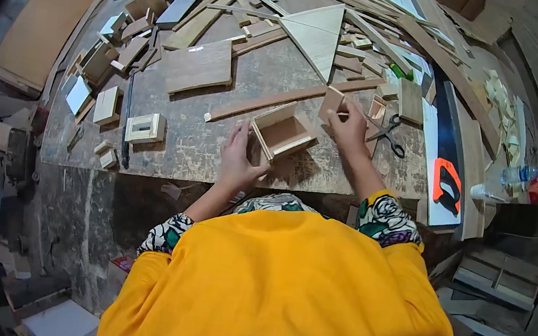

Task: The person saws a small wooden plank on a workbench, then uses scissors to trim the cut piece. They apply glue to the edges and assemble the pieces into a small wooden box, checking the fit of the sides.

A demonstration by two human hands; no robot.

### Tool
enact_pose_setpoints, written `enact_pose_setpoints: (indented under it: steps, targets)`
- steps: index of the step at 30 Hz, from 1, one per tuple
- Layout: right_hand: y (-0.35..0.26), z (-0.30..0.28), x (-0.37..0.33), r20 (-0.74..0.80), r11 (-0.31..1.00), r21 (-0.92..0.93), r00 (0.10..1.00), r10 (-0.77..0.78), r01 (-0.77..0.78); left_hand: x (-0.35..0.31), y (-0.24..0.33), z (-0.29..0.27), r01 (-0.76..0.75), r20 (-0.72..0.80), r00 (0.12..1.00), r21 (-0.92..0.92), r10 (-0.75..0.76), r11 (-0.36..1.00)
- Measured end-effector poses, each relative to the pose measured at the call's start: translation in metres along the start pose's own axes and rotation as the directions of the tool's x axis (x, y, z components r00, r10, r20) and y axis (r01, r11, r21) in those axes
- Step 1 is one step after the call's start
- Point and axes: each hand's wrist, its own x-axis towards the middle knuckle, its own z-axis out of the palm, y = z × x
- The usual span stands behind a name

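Between box [284, 133] and table edge [184, 175], room

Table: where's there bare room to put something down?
The worktable has a bare patch between the slotted block and the left hand, below the flat board. A smaller one lies between the right forearm and the orange saw, below the scissors. The far side is crowded with wood strips, the far left with blocks.
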Motion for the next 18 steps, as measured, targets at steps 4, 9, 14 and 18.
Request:
enact_pose_setpoints:
  steps: [4,9,14,18]
  targets:
    - [-0.042,0.009,-0.024,0.107,0.976,0.079,0.975,0.193,-0.202,0.0,0.0,0.005,0.014,-0.009,1.0,0.053,-0.014,0.998]
    - [-0.038,0.006,-0.033,0.252,0.931,0.244,0.945,0.21,-0.273,-0.001,0.001,0.005,0.034,-0.005,0.999,0.028,-0.034,0.999]
    - [-0.031,0.001,-0.026,0.262,0.985,0.106,0.959,0.104,-0.136,-0.001,0.0,0.006,0.021,-0.03,0.999,0.047,-0.02,0.999]
    - [0.01,-0.015,0.006,0.119,0.943,0.192,0.961,0.251,-0.271,0.0,0.0,0.004,0.027,-0.021,0.999,0.052,-0.026,0.998]
